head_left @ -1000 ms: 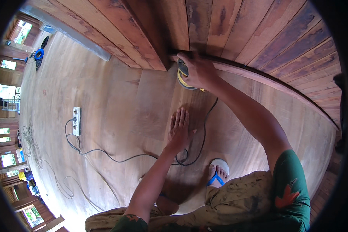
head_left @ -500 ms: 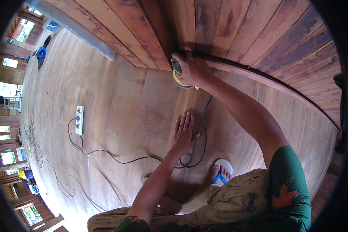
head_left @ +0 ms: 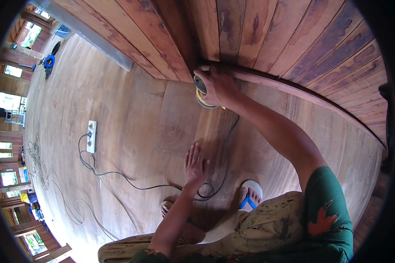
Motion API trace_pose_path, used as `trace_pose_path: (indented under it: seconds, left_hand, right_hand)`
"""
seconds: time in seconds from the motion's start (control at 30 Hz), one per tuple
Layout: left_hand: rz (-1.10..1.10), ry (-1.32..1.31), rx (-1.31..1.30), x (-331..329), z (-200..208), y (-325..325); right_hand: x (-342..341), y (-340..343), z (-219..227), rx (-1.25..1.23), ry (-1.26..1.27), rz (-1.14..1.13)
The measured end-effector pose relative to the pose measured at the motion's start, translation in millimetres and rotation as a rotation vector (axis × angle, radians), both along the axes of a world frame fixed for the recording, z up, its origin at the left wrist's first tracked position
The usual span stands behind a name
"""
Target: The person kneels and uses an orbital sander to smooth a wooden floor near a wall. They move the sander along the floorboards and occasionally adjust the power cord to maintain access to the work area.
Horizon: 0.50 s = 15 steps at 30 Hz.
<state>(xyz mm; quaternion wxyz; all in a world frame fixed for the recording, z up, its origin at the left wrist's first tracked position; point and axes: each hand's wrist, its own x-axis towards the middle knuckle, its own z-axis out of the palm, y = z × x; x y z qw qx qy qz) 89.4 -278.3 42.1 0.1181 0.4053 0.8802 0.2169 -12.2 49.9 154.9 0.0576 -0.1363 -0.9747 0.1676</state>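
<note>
In the corner where two plank walls meet the floor, my right hand (head_left: pixel 220 87) is wrapped over a yellow and black electric sander (head_left: pixel 200 85). The sander's round pad faces the wooden floor (head_left: pixel 175 118), and my fingers hide much of its body. A dark power cord (head_left: pixel 228 164) trails from it, looping near my left wrist. My left hand (head_left: pixel 195 166) holds nothing; its fingers are stretched out, palm toward the floor, slightly blurred. Whether its palm touches the boards I cannot tell.
A white power strip (head_left: pixel 91 136) with a plug in it lies to the left. Beyond it sprawls a pale coiled cable (head_left: pixel 37 160). The plank wall (head_left: pixel 267 35) with its base strip (head_left: pixel 285 85) bounds the far right. My sandalled foot (head_left: pixel 251 197) is near.
My left hand has drawn back toward me and slightly left across the floor. The right hand and the sander have shifted slightly nearer. The cord's loop has changed shape.
</note>
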Motion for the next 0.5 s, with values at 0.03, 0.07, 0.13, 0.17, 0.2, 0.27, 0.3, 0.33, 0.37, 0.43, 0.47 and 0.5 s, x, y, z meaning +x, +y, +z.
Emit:
trace_pose_path:
  seconds: [0.03,0.07,0.13,0.17,0.2,0.27,0.3,0.33,0.37,0.43,0.47,0.5]
  left_hand:
    - [0.090,0.046,0.005,0,-2,-8]
    - [0.186,0.072,-0.014,0,-4,-17]
    - [0.327,0.125,-0.042,-2,-8,-33]
    - [0.373,0.154,-0.050,-4,-9,-39]
    - [0.437,0.163,-0.061,-6,-11,-43]
    - [0.415,0.218,-0.073,-7,-14,-44]
    - [0.422,0.209,-0.102,-6,-15,-44]
    - [0.423,0.231,-0.079,-5,-14,-43]
    - [0.427,0.228,-0.074,-5,-14,-42]
    - [0.433,0.221,-0.064,-4,-12,-40]
    - [0.434,0.218,-0.060,-3,-12,-40]
    - [0.429,0.221,-0.052,-3,-11,-40]
  right_hand:
    - [4,1,0,-0.014,0.004,-0.002]
    - [9,2,0,-0.030,-0.022,-0.010]
    - [17,4,-2,-0.042,-0.041,-0.023]
    - [20,7,-3,-0.039,-0.032,-0.029]
    - [23,9,-4,-0.035,-0.001,-0.031]
    - [25,15,-5,-0.005,0.051,-0.031]
    - [26,17,-6,-0.003,0.064,-0.032]
    - [27,20,-6,-0.009,0.078,-0.024]
    - [28,24,-4,-0.026,0.069,-0.024]
    - [28,30,-2,-0.072,0.068,-0.056]
    - [29,33,-1,-0.102,0.076,-0.088]
    - [31,35,0,-0.132,0.082,-0.124]
